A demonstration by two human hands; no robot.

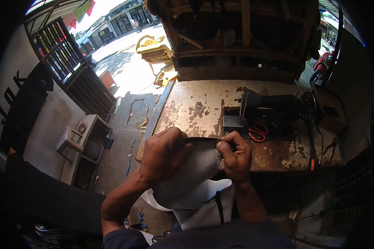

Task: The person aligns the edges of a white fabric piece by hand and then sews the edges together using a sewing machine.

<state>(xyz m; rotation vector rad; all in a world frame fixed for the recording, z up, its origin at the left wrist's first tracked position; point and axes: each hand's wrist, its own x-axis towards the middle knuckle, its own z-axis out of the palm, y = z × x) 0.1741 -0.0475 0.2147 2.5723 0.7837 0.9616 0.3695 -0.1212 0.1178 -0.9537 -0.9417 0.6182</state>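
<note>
The lower end of a pale grey sheet (185, 186) is lost among white folds (199, 218), so its long axis cannot be told; the left hand's (164, 153) fingertips are mostly hidden. At the worn surface's (174, 116) near side, its dark upper edge (201, 138) is held running left-right, gripped by left fingers, pinched by the right hand's (235, 157).

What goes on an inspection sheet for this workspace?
Surface: brown-and-cream wooden table, coating worn patchy.
Job's things: pale grey flexible sheet with dark upper edge; black metal sewing machine on the table.
Clutter: red-handled metal scissors at the machine; narrow blue strip on the grey floor.
Hands: left hand and right hand both grip the sheet's upper edge.
Cables: thin reddish coil at far left; cannot tell whether cable.
Surroundings: sunlit street and ornate yellow chair beyond the table.
</note>
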